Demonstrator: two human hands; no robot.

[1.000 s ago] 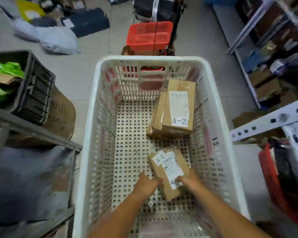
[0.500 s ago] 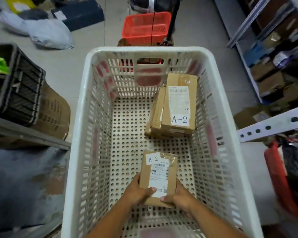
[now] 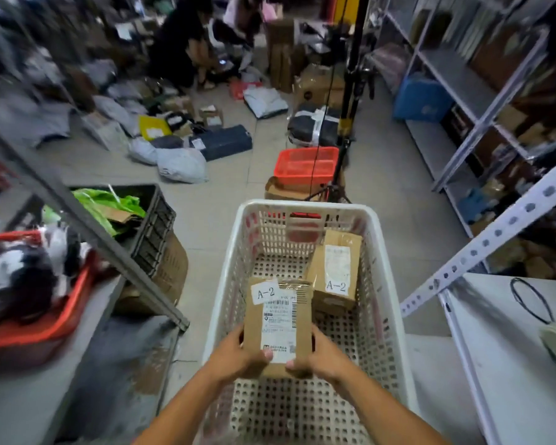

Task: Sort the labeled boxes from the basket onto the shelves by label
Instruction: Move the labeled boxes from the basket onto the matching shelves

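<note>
Nearest, both hands clasp one small cardboard box (image 3: 278, 326) over the white perforated basket (image 3: 386, 284). The left hand (image 3: 238, 356) wraps its lower left edge with the thumb on the face; the right hand (image 3: 316, 354) mirrors it on the lower right edge. The box is clear of the basket floor, its face up, showing a handwritten "A-2" label (image 3: 264, 292) above a printed shipping label. It looks stiff and light: two hands carry it easily and the panels show no sag. The taped, glossy top may be slick, so the bare cardboard side edges, where the hands already sit, seem the better purchase.

Further in, against the basket's far right wall, a second box (image 3: 337, 268) also marked "A-2" leans upright; a thinner brown piece seems tucked behind its left side, though I cannot tell whether that is a separate box. Count: one box held, at least one left in the basket.

Beyond stand a red basket (image 3: 305, 165) on the floor and grey metal shelves (image 3: 456, 75) to the right.
</note>
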